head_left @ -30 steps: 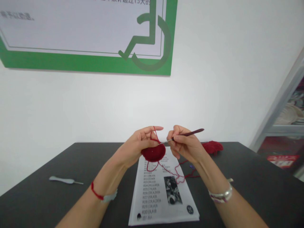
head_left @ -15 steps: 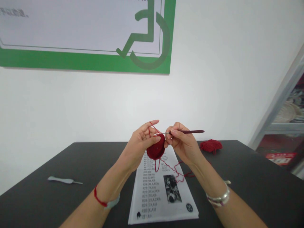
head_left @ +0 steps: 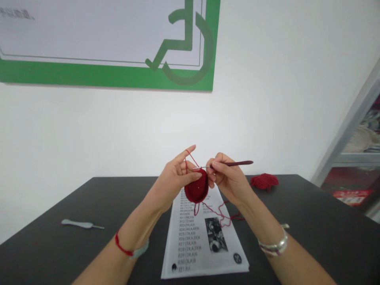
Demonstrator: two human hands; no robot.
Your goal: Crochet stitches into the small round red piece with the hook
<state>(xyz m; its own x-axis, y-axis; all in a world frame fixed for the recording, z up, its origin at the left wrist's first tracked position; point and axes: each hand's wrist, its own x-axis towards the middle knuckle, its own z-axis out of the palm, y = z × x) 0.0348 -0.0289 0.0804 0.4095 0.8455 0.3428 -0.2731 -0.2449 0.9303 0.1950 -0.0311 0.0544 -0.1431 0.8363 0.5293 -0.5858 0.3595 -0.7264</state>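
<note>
- At far left, a grey-handled crochet hook [head_left: 80, 224] lies on the dark counter [head_left: 41, 253], well apart from both hands; a careless sweep of the forearm could knock it away.
- The left hand [head_left: 172, 182] is closed around the red crocheted disc [head_left: 196, 190], holding it up above the paper, with a red yarn strand [head_left: 190, 158] looped over the raised index finger. If that loop slackens, the tension could go and the stitches could turn uneven.
- The right hand [head_left: 228, 182] pinches a dark-handled crochet hook [head_left: 236, 163], its thin shaft reaching the disc's upper edge. A twist at that point could split the yarn or lose the loop.
- Below both hands lies a printed pattern sheet [head_left: 204, 245], its lines numbered up to R30. Misreading 1 line could throw off the count.
- At right, a red yarn clump [head_left: 264, 181] sits on the counter. Yarn trailing near the silver bangles [head_left: 273, 247] could catch on them, and a hard tug could drag the clump.
</note>
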